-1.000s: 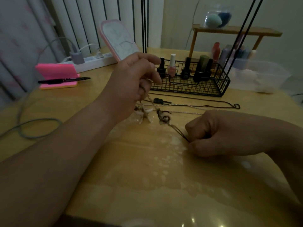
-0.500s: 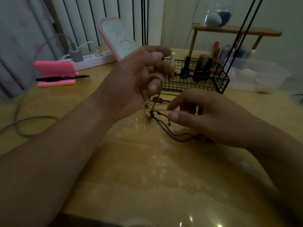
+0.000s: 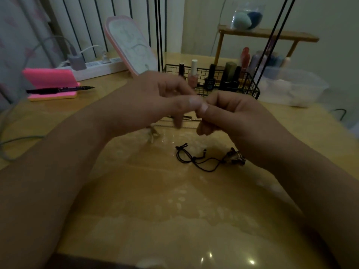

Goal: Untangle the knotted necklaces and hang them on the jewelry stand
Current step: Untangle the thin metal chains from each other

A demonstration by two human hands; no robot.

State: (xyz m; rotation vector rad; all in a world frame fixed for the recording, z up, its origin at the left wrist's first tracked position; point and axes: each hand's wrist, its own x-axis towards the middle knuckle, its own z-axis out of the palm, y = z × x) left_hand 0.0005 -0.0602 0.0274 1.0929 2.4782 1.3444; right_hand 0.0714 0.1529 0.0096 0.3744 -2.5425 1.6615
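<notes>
My left hand (image 3: 153, 101) and my right hand (image 3: 231, 115) meet above the wooden table (image 3: 174, 200), thumbs touching, fingers curled and pinching a thin chain that is mostly hidden and blurred. A pale starfish pendant (image 3: 153, 133) dangles below my left hand. A black cord necklace (image 3: 194, 157) lies loose on the table below my right hand, with a dark metal pendant (image 3: 236, 157) at its right end. Thin black rods (image 3: 161, 32), maybe the jewelry stand, rise behind my hands.
A black wire basket (image 3: 250, 90) of nail polish bottles stands just behind my hands. A pink-framed mirror (image 3: 130, 43), a power strip (image 3: 97, 67), a pink notepad with a pen (image 3: 58, 90), a wooden shelf (image 3: 272, 34) and a clear plastic box (image 3: 295, 88) ring the back.
My right hand let go of the black cord, which now lies on the table, and rose to meet my left hand. Both now pinch the chain together.
</notes>
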